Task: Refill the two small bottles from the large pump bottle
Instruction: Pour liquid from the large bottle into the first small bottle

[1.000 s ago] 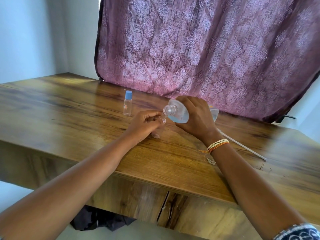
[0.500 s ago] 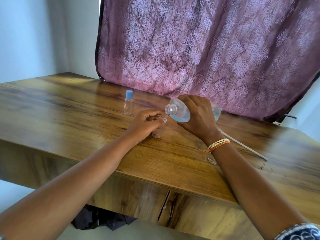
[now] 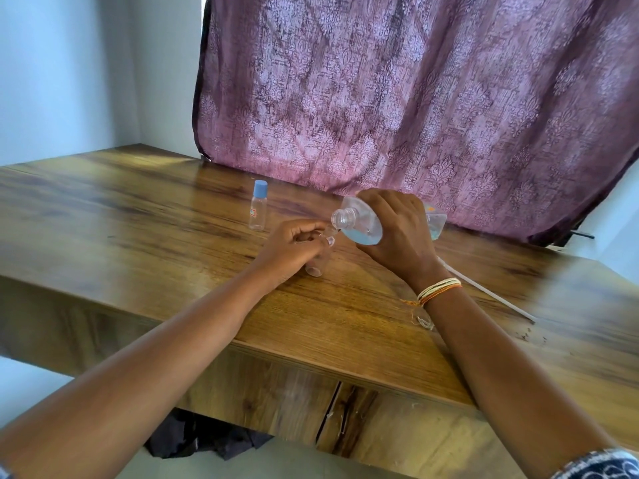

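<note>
Pouring from the large bottle into a small one, at a wooden table (image 3: 173,236) before a purple curtain (image 3: 415,98).

The right hand (image 3: 397,233) gripped the large bottle (image 3: 359,223), tipped on its side, open neck just over the small open bottle (image 3: 316,264) held in the left hand's (image 3: 294,247) curled fingers. A second small bottle (image 3: 258,210), blue-capped, stood upright left of them. A white tube (image 3: 484,288) lay by the right wrist.

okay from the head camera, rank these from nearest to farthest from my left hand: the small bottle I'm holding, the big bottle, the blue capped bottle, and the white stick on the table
1. Small open bottle: gripped in the left hand.
2. Large bottle: tilted just to its right, held by the right hand.
3. Blue-capped bottle: upright, behind and to the left.
4. White stick: lying far right, past the right wrist.
</note>
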The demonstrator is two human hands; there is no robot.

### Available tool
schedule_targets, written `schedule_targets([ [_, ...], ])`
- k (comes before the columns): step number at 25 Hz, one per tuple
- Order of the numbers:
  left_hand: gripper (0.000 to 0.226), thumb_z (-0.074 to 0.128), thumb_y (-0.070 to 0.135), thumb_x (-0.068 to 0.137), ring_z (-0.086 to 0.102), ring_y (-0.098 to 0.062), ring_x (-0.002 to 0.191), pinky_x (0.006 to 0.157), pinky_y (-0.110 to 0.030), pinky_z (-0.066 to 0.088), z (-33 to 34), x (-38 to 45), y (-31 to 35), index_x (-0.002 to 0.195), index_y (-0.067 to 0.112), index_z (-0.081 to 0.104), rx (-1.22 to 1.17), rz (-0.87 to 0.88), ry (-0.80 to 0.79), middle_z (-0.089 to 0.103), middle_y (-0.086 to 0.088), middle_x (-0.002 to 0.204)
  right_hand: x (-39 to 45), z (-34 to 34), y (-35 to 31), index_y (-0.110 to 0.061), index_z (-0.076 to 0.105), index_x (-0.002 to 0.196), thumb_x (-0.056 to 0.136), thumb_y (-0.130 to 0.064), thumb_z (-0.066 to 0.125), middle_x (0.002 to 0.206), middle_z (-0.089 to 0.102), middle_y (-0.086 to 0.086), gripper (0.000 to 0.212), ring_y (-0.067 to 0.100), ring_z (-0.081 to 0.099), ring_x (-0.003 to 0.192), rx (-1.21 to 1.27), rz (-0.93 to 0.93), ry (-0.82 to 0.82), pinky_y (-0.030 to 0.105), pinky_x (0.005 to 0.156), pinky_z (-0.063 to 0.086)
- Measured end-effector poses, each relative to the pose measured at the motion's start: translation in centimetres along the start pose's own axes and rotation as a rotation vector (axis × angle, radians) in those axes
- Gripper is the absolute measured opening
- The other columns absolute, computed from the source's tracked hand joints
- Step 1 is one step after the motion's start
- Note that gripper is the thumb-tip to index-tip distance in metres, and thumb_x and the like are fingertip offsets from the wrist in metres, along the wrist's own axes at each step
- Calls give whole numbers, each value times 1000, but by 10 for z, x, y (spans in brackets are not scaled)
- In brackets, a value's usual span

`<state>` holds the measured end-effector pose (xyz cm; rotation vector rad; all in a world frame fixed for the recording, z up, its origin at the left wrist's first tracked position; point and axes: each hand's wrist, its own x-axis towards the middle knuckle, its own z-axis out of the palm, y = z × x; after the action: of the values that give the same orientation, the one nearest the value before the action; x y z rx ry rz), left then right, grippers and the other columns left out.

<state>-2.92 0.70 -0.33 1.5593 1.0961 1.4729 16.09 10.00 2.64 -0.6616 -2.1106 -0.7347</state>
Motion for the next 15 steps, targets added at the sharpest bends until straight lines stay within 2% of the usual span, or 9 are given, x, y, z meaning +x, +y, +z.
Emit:
schedule_targets([
  [3, 24, 66, 11, 89, 63, 1, 71, 59, -12, 53, 0, 1, 0, 102, 31, 68, -4, -5, -3, 60, -16, 88, 0, 0, 1, -22, 56, 114, 75, -38, 74, 107, 66, 0, 46, 25, 61, 96, -9, -3, -4, 42, 79, 44],
  [5, 24, 66, 12, 88, 65, -3, 76, 62, -14, 55, 0, 1, -1, 104, 30, 68, -2, -13, 1, 65, -23, 96, 0, 0, 1, -22, 56, 114, 75, -39, 73, 107, 66, 0, 45, 25, 61, 96, -12, -5, -1, 42, 79, 44],
  [9, 24, 66, 12, 89, 65, 0, 75, 60, -13, 54, 0, 0, -1, 100, 34, 67, 9, -1, 1, 68, -12, 91, 1, 0, 0, -25, 54, 114, 77, -39, 72, 108, 67, -1, 44, 24, 61, 98, -17, -14, 9, 42, 80, 43],
  [13, 25, 67, 16, 88, 63, -19, 85, 69, -17, 56, -1, 2, -3, 98, 38, 68, 42, 21, 17, 64, -29, 98, 1, -1, 0, -24, 55, 115, 78, -41, 70, 110, 67, -2, 42, 24, 61, 103, -26, -16, -8, 43, 82, 43],
  [15, 25, 67, 16, 88, 62, -21, 85, 70, -18, 56, -1, 3, -4, 99, 38, 68, 39, 15, 10, 61, -32, 98, 1, -2, 0, -24, 55, 115, 79, -41, 69, 111, 67, -2, 42, 24, 61, 103, -20, -16, -8, 43, 83, 42],
])
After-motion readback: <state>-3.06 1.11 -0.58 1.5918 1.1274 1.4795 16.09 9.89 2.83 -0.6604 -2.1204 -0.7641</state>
